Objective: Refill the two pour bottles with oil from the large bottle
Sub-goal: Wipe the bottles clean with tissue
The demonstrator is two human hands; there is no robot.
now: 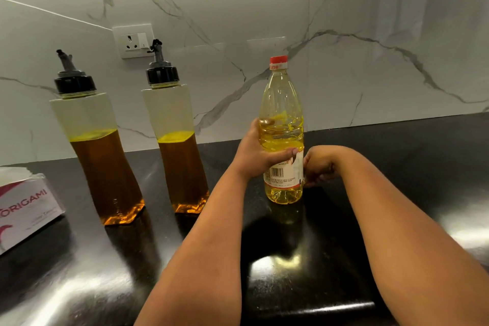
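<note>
at the far left edge of the dark, glossy counter [79, 286] sits a white tissue box [25, 206] with red lettering. next comes the left pour bottle [98, 156], tall, clear and waisted, with a black collar and a grey spout on top; amber oil fills it a little over halfway. just beside it, apart, stands the right pour bottle [180, 151], the same shape and filled to about the same level. a wall socket [133, 41] sits on the marble wall behind them.

right of those, my left hand [254, 156] wraps around the middle of the large bottle [283, 137], thumb across the front at the top edge of the label, fingers curled behind. the large bottle stands upright on the counter, red cap [278, 59] still on, pale yellow oil reaching roughly the upper half. my right hand [318, 165] touches the label side low down; its fingers are curled in, but i cannot tell whether they actually grip the plastic.

i judge this bottle fairly heavy with that much oil, thin walled and likely to dent if squeezed hard, perhaps slick if any oil is on the outside. the ribbed waist above the label looks like the firmest place to hold, with a second hand under the base when tipping.
</note>
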